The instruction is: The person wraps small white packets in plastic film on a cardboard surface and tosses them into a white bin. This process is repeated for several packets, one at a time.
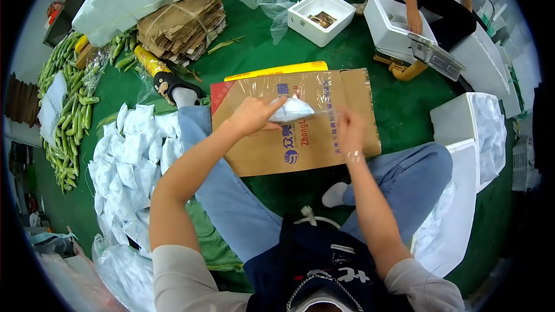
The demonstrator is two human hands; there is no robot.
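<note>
Over the flattened cardboard box (254, 156) on the floor, my left hand (254, 115) grips a white packet (293, 110) that looks like an ice pack. A see-through strip of plastic (324, 114) stretches from the packet toward my right hand (350, 133). That hand is closed and smeared by motion, with its fingertips near the strip's end. Both hands are above the cardboard, between my bent legs. A large heap of similar white packets (130, 162) lies on the floor to my left.
White foam boxes with packets (462, 156) stand at my right. Another foam box (295, 20) is ahead, near stacked cardboard (182, 26). Green vegetables (75, 121) are piled at far left. A co-worker's hand (414, 22) reaches into a foam box beside a scale (433, 55).
</note>
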